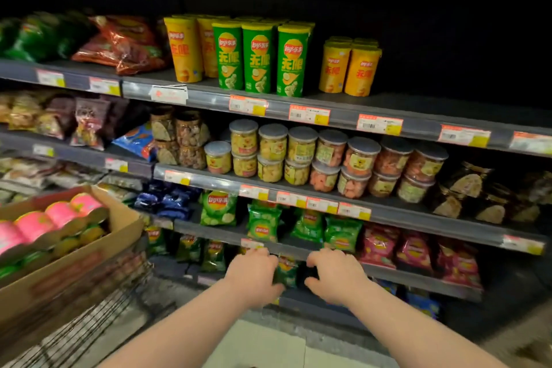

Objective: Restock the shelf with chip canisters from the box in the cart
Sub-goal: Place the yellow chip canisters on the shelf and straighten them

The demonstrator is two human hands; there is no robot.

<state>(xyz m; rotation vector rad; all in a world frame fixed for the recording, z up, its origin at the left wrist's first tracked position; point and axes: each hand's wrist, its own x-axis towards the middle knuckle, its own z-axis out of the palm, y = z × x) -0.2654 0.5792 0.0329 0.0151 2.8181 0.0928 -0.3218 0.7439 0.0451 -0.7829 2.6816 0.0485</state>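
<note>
Chip canisters [259, 58], three green, stand shelved; left hand [254, 275] and right hand [337, 276] flank one bag [286, 273], grip unclear.

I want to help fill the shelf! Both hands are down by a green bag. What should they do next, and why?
Probably reach the left hand to the box for a pink-topped canister: neither hand holds one, and the canister shelf has bare space.

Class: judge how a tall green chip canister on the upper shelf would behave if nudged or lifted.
The middle green canister is tall on a narrow base, so a push near its top would probably tip it. Its round body would likely roll once down. Its straight, undented wall suggests stiffness.
</note>
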